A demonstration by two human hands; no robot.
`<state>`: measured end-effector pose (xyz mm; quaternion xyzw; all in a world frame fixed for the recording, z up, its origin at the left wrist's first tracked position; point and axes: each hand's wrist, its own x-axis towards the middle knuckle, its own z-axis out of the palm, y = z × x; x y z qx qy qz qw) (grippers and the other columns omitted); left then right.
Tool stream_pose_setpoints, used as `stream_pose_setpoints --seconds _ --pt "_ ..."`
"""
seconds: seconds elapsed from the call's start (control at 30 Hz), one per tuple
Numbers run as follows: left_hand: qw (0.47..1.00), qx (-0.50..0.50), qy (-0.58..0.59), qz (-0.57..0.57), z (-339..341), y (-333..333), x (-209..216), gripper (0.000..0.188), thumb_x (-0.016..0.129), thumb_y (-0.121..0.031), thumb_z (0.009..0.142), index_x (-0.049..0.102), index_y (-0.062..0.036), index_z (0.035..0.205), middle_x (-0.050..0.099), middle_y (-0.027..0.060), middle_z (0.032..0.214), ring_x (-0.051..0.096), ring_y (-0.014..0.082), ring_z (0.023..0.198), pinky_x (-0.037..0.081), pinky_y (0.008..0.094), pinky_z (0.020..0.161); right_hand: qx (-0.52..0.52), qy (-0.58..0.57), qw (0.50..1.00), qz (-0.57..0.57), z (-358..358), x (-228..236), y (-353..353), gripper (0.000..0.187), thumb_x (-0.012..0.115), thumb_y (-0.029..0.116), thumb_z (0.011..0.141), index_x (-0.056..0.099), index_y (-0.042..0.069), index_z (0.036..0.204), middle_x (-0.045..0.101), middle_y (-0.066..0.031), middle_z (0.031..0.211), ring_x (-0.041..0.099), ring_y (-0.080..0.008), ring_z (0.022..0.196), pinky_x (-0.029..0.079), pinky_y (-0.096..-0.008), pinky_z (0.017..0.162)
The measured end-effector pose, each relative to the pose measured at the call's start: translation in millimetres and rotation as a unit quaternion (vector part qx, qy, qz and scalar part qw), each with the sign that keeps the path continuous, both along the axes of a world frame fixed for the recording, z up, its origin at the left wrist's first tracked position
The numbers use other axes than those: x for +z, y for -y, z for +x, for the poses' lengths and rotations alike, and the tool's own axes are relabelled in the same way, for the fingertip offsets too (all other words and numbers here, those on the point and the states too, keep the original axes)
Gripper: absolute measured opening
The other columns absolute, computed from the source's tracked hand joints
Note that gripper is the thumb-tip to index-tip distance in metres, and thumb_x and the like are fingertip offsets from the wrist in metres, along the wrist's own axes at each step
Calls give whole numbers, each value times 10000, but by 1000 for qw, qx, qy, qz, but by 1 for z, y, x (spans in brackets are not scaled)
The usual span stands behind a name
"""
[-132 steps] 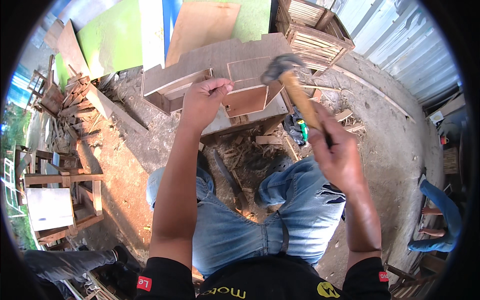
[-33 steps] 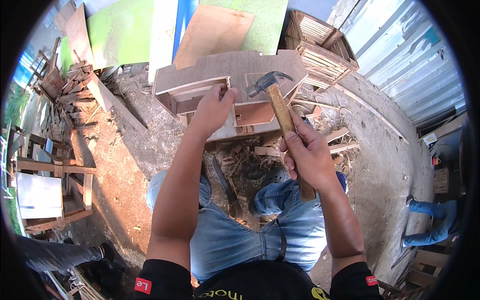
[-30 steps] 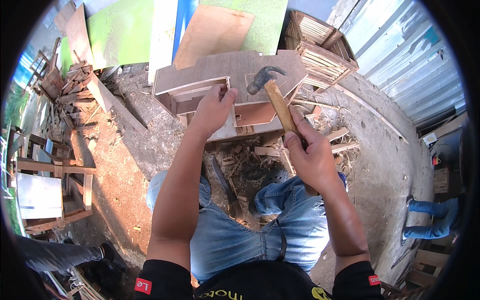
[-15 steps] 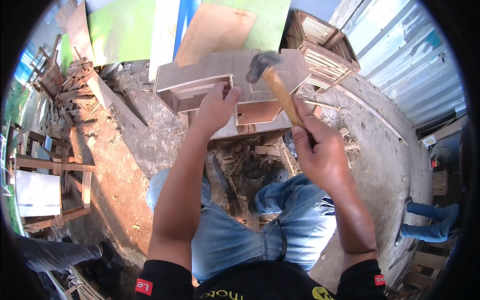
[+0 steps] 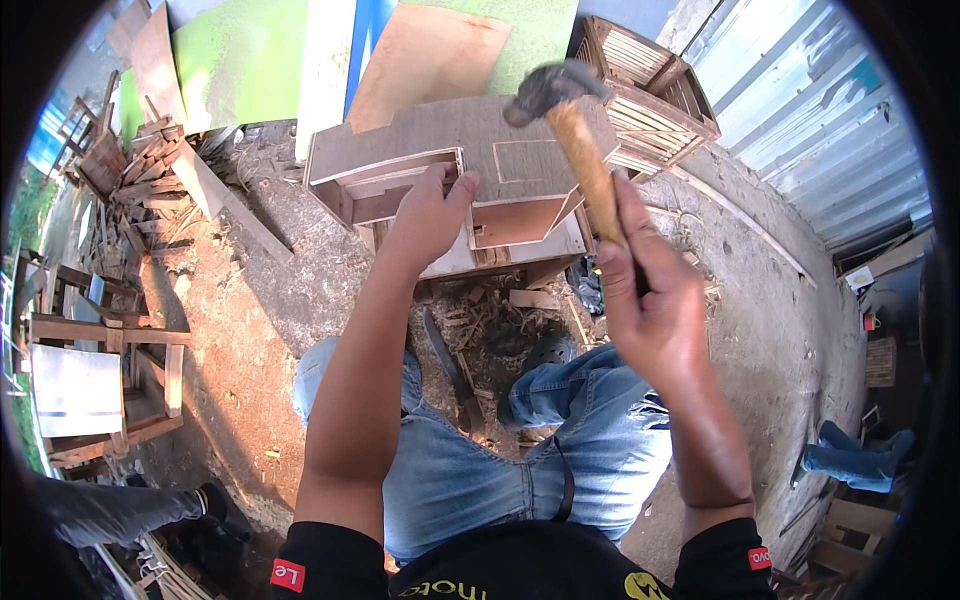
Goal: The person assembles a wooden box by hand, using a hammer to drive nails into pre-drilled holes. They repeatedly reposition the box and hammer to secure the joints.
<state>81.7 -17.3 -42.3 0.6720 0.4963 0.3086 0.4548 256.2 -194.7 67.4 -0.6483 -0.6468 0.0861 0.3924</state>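
Note:
My right hand is wrapped round the wooden handle of a claw hammer. The hammer's dark metal head is raised over the right part of a wooden cabinet, apart from it. At the upright divider between two openings of the cabinet, my left hand is closed, thumb on one side and fingers on the other; its fingertips are partly hidden. A pale rectangle outline is visible on the cabinet's grey-brown plywood face. Below the right-hand opening, a lighter panel forms the near side.
A machete-like blade lies on the ground between my legs among wood scraps. Beyond the cabinet stand a slatted crate and leaning boards. A scrap pile and wooden frame are left. Other people's legs show at both sides.
My right hand has lifted the hammer up and a little to the right, away from the cabinet. My left hand stays at the divider. The person's legs at far right have shifted.

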Motion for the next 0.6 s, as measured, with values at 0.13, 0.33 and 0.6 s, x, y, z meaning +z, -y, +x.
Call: stream_pose_setpoints --seconds 0.13,0.33,0.6 --pt "1000 5 8 14 1 1 1 539 562 -378 1012 530 63 1319 677 181 1102 636 238 1017 480 349 905 43 23 998 -28 -4 -13 -8 507 602 5 903 539 22 1406 676 -253 903 674 -371 732 544 -404 682" --pt "1000 0 -9 22 0 -3 -2 545 565 -389 1009 533 59 1320 681 154 1037 628 205 940 486 334 866 -15 -2 999 47 5 -3 5 476 560 84 1012 451 -69 1449 679 -74 887 576 -92 714 497 -245 643" --pt "1000 -6 17 13 1 -4 -1 512 579 -367 1006 547 48 1304 673 122 983 605 176 870 489 319 820 54 59 996 -36 -4 -6 -14 506 593 14 926 519 14 1426 658 -205 861 625 -261 690 523 -359 657"
